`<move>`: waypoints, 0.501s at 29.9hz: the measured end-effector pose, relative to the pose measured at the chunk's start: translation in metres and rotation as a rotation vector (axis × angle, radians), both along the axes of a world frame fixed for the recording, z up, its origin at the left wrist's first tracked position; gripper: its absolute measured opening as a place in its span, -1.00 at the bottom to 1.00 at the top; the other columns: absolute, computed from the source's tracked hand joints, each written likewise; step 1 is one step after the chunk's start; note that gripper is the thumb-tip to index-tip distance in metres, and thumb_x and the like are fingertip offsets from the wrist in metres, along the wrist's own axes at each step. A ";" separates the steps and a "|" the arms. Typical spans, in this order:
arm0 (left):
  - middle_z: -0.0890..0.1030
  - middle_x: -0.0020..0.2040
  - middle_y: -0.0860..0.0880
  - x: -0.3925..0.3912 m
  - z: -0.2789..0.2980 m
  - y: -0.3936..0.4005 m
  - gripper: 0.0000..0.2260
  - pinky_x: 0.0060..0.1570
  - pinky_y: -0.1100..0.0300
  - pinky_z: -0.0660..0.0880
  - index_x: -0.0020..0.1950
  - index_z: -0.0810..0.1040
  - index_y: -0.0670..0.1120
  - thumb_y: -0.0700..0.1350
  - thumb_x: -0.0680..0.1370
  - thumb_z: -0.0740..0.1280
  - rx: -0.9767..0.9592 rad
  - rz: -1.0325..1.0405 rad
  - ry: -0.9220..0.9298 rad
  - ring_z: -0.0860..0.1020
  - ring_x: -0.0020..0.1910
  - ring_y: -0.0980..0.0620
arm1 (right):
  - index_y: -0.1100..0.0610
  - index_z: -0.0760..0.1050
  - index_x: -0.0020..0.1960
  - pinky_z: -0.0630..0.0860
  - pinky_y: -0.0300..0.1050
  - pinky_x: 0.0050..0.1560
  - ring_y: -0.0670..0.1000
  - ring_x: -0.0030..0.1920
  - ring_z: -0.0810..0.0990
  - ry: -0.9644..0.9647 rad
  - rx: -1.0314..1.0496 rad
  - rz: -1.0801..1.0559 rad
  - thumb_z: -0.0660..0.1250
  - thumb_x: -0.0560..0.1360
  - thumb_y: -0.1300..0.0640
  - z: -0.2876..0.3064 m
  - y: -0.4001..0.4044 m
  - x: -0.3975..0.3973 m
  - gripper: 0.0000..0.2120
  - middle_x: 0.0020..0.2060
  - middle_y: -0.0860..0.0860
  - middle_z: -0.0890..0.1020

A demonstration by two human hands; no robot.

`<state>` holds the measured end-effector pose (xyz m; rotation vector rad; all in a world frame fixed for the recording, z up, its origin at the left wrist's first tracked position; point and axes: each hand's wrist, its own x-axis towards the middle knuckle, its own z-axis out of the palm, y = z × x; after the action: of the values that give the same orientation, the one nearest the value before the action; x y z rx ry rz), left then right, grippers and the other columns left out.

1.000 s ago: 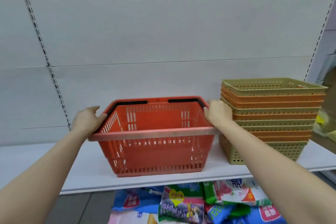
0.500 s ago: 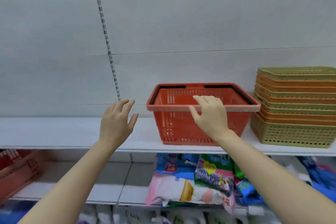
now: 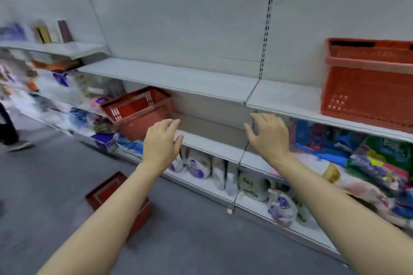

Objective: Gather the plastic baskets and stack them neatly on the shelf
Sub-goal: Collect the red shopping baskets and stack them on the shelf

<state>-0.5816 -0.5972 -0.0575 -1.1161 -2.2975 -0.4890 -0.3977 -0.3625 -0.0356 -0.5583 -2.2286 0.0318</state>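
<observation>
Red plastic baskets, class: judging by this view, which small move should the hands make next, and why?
Probably reach both empty hands, left hand and right hand, to the tilted red plastic basket on the lower shelf: it lies nearest, unstacked, while another red plastic basket already sits on the grey upper shelf.

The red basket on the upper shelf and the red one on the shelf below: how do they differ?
The basket on the upper shelf stands upright and level at the far right, cut off by the frame edge. The basket on the lower shelf sits tilted, further left, fully in view. Both are red slotted plastic, and neither is touched by the hands.
</observation>
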 end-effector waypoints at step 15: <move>0.67 0.12 -0.18 -0.142 -0.145 -0.178 -0.57 0.02 -0.08 0.55 0.24 0.65 -0.20 -0.14 0.39 0.58 -0.264 0.436 -0.321 0.63 0.03 -0.25 | 0.16 0.58 -0.13 0.45 0.00 -0.21 0.19 -0.24 0.57 -0.403 -0.229 0.295 0.25 0.41 0.01 -0.161 -0.158 -0.237 -0.76 -0.28 0.06 0.62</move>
<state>-0.7238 -0.7757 -0.2027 -0.6429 -2.8507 -0.2070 -0.6345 -0.5201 -0.1970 -0.3752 -2.7076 0.3590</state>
